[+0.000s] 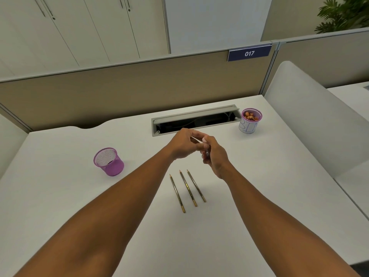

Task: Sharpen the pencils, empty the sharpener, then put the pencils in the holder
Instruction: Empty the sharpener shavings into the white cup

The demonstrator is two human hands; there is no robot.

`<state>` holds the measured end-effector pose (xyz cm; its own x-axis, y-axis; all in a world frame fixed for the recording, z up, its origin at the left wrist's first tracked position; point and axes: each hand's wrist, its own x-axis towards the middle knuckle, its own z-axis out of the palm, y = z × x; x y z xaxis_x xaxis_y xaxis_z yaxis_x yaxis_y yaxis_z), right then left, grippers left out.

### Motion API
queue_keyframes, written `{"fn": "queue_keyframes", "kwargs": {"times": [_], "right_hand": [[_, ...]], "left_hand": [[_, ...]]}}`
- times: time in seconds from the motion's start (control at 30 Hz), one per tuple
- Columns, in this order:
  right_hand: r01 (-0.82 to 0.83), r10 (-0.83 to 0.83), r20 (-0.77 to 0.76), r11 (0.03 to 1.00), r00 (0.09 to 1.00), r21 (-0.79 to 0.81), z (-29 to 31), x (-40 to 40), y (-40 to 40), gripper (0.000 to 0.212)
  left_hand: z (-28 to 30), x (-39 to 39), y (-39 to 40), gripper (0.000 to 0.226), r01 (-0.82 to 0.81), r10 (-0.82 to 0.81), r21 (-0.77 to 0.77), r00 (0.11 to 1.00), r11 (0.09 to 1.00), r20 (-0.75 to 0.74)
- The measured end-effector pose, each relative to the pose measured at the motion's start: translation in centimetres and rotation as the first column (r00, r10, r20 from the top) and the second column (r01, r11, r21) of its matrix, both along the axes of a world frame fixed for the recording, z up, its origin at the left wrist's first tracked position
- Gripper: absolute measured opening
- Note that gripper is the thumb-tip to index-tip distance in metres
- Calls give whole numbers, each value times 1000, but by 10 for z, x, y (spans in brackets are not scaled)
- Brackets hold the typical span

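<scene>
Three black-and-yellow pencils (188, 189) lie side by side on the white desk, points away from me. Above them both hands meet in the air. My right hand (214, 156) grips a small pale sharpener (205, 145), mostly hidden by the fingers. My left hand (184, 144) has its fingertips curled at the sharpener's top; whether they pinch it is unclear. An empty purple mesh holder (108, 161) stands to the left. A purple cup (250, 120) wrapped in paper marked "BIN" holds shavings at the back right.
An open grey cable tray (194, 120) is set into the desk just beyond my hands. A beige partition (129, 88) closes off the back edge, and a white divider (311, 116) stands on the right.
</scene>
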<state>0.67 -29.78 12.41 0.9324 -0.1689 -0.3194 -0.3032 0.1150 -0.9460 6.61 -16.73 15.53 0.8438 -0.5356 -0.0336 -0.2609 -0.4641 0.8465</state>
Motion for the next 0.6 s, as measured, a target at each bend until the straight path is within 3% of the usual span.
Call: {"fn": "queue_keyframes", "kwargs": {"times": [0.17, 0.43, 0.6], "right_hand": [[-24, 24, 0, 1000, 1000, -5, 0, -2, -2, 39], [-65, 64, -16, 993, 998, -98, 10, 1, -5, 51], [-89, 89, -83, 996, 993, 9, 18, 2, -7, 62]], "left_hand": [[-3, 0, 0, 31, -16, 16, 25, 1000, 1000, 6], [-2, 0, -1, 18, -62, 62, -54, 998, 997, -5], [4, 5, -1, 35, -7, 6, -27, 998, 1000, -55]]}}
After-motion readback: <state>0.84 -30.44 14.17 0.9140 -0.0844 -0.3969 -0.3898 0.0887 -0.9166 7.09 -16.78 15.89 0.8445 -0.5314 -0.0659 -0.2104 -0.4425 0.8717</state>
